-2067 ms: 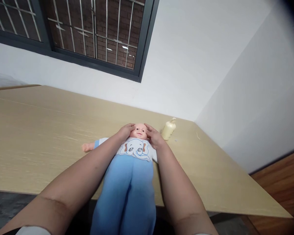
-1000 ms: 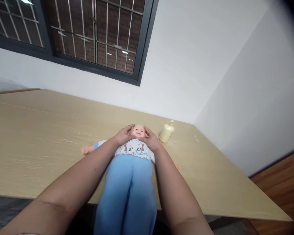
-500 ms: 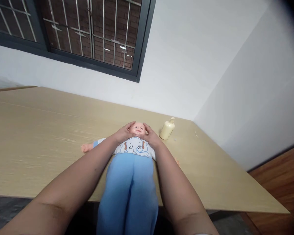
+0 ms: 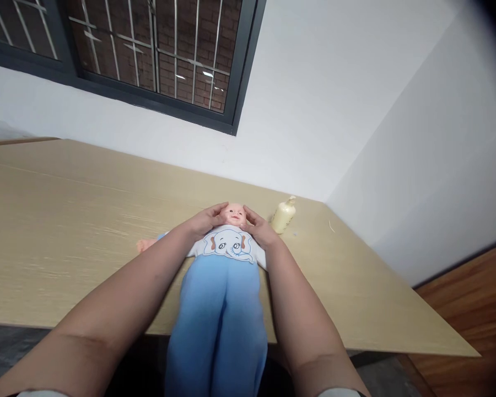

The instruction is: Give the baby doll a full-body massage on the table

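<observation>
A baby doll [image 4: 227,242] lies on its back on the table, face up. It wears a white top with an elephant print and blue trousers [image 4: 219,314], whose legs hang past the near edge. My left hand [image 4: 209,220] cups the left side of the doll's head [image 4: 235,214], fingers curved along it. On the other side, my right hand [image 4: 258,225] holds the head the same way, with its thumb near the cheek. One doll hand [image 4: 145,245] sticks out beyond my left forearm; the other is hidden by my right arm.
A cream pump bottle [image 4: 284,215] stands right of the doll's head. The wooden table [image 4: 86,220] reaches back to a white wall [image 4: 306,110] below a barred window [image 4: 149,55]. A thin pale strand [image 4: 331,226] lies to the right.
My thumbs have shifted from under the doll's chin out to the sides of its face, and both hands sit slightly wider. The doll's hand at the right is now covered by my arm.
</observation>
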Tool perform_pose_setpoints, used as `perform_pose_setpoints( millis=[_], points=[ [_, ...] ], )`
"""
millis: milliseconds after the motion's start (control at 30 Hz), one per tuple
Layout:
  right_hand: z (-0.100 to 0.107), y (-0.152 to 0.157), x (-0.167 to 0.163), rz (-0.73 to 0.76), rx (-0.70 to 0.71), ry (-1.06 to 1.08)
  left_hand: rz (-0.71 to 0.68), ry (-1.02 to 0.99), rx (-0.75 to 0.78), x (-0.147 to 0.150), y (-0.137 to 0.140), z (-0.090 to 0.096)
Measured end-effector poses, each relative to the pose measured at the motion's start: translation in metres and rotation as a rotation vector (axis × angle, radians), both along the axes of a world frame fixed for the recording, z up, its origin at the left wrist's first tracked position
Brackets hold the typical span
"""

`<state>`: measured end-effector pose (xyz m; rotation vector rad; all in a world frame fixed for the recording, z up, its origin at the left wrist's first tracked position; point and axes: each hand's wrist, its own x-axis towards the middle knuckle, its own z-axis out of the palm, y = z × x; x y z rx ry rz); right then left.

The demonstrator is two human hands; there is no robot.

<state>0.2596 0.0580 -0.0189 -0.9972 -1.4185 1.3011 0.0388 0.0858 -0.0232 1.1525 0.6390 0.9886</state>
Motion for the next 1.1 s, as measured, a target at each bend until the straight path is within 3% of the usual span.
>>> perform_pose_setpoints(
  millis=[100,200,333,533,700,833,967,1100],
  points=[
    [-0.001,0.000,0.001,0.056,-0.051,0.130,-0.007,-0.068,-0.040,0.000,0.001,0.002],
    [-0.001,-0.001,-0.003,0.018,-0.044,0.153,0.026,-0.013,0.013,0.002,-0.003,0.005],
    [0.004,-0.003,-0.010,-0.063,-0.015,-0.053,0.059,0.152,0.076,0.003,-0.008,0.007],
    [0.012,-0.007,-0.013,-0.153,-0.020,-0.287,0.066,0.239,0.127,0.004,-0.009,0.007],
    [0.007,-0.004,-0.008,-0.037,0.024,-0.128,0.041,0.170,0.152,0.001,-0.006,0.004],
    [0.002,-0.002,-0.002,0.049,-0.014,0.026,-0.013,-0.018,0.017,-0.004,0.000,0.001],
    [-0.003,0.000,0.000,0.024,-0.040,0.064,0.046,-0.078,-0.057,-0.002,0.000,0.003],
    [-0.002,0.000,-0.003,-0.060,-0.019,-0.058,0.085,0.054,0.021,0.004,-0.007,0.008]
  ],
)
